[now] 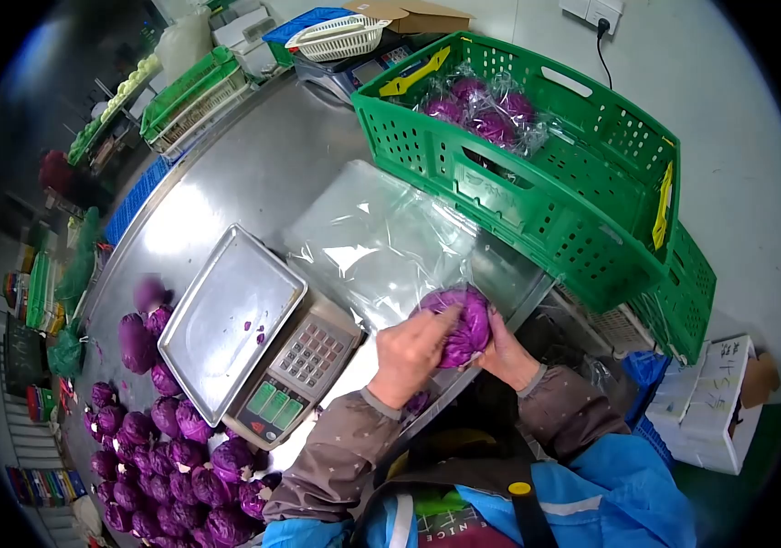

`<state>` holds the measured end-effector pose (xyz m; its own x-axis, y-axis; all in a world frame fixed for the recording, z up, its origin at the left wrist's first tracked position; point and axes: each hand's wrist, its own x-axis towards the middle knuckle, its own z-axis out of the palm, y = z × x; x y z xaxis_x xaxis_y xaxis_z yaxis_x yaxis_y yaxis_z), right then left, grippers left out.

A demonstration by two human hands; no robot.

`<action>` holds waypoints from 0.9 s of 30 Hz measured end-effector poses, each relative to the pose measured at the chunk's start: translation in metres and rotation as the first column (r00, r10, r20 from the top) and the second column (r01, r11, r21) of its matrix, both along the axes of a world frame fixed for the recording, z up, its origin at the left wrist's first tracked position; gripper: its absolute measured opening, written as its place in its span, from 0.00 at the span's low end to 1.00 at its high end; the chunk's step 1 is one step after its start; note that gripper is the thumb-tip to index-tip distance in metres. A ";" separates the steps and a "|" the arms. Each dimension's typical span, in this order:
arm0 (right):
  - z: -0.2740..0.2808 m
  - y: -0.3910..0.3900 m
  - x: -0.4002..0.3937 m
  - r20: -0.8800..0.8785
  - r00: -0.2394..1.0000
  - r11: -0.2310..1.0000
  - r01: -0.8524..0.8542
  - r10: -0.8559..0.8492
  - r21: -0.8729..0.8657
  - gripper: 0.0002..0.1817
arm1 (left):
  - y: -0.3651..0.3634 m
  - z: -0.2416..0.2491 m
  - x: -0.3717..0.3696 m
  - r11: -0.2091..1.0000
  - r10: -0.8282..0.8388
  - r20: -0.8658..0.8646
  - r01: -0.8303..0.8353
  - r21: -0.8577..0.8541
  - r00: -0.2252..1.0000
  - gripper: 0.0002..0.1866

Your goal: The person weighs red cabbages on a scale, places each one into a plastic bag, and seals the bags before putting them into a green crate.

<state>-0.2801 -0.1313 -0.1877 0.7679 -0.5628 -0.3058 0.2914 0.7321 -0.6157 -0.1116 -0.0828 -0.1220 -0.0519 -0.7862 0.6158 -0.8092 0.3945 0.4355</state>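
A red cabbage (pixel 468 331) is between my two hands at the front edge of the metal table. My left hand (pixel 411 354) has its fingers bent over the cabbage's left side. On the other side, my right hand (pixel 507 354) cups it, thumb up along the leaves. Just beyond lies a stack of clear plastic bags (pixel 363 233), its near end reaching the cabbage. Below my left hand, part of a purple leaf or cabbage (pixel 418 403) shows at the table edge.
A weighing scale (pixel 295 361) with a steel pan stands left of my hands. Many loose red cabbages (pixel 171 457) cover the table's left part. A green crate (pixel 518 205) at the back right holds several bagged cabbages (pixel 491 114). A white box (pixel 706 402) stands low at right.
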 end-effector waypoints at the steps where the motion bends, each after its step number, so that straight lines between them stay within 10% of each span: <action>1: 0.007 0.006 0.003 0.030 0.999 0.999 0.034 -0.035 0.020 0.33 | 0.006 0.000 -0.003 0.999 -0.046 0.072 0.048 -0.022 0.996 0.20; 3: 0.016 0.021 0.006 -0.132 0.969 0.941 0.234 -0.206 0.245 0.32 | 0.020 0.006 -0.005 0.981 -0.191 0.147 0.195 -0.012 0.970 0.18; 5: -0.029 0.028 -0.018 0.051 0.998 0.995 0.022 -0.028 0.100 0.30 | 0.017 0.011 0.003 0.993 -0.007 0.045 0.001 0.115 0.999 0.18; 7: 0.002 0.043 0.002 -0.142 0.976 0.986 0.167 -0.165 0.007 0.28 | 0.015 -0.002 0.009 0.996 0.035 -0.208 -0.017 0.089 0.977 0.17; 9: 0.000 0.052 0.005 -0.263 0.916 0.947 0.255 -0.302 -0.197 0.22 | 0.022 -0.006 -0.013 0.888 -0.453 0.074 0.457 -0.054 0.889 0.18; 11: -0.048 0.049 0.002 -0.091 0.928 0.923 0.371 -0.363 0.106 0.23 | 0.039 -0.012 -0.031 0.861 -0.505 0.167 0.507 0.036 0.847 0.19; 17: 0.012 0.062 0.000 -0.394 0.893 0.943 0.296 -0.217 0.152 0.25 | 0.059 -0.023 -0.008 0.964 -0.111 -0.450 0.206 0.167 0.886 0.12; 21: 0.021 0.050 0.007 -0.500 0.829 0.964 0.173 -0.253 -0.201 0.32 | 0.060 -0.029 0.024 0.879 0.265 -0.546 0.033 0.475 0.795 0.10; 22: 0.004 0.046 0.012 -0.599 0.602 0.735 -0.030 -0.528 -0.678 0.33 | 0.059 -0.031 0.031 0.912 0.252 -0.555 -0.004 0.409 0.793 0.10; 23: -0.009 0.040 0.017 -0.460 0.393 0.320 -0.372 -0.796 -0.871 0.35 | 0.059 -0.029 0.037 0.914 0.269 -0.528 -0.039 0.405 0.806 0.10; 24: -0.013 0.033 0.024 -0.371 0.390 0.229 -0.365 -0.843 -0.902 0.28 | 0.058 -0.028 0.041 0.908 0.287 -0.523 -0.054 0.416 0.803 0.10; 25: -0.020 0.025 0.027 -0.373 0.401 0.228 -0.363 -0.837 -0.903 0.28 | 0.058 -0.027 0.046 0.901 0.307 -0.515 -0.069 0.429 0.800 0.10; 27: -0.033 0.009 0.028 -0.686 0.663 0.715 -0.320 -0.301 -0.622 0.20 | 0.053 -0.023 0.054 0.907 0.307 -0.523 -0.077 0.415 0.795 0.09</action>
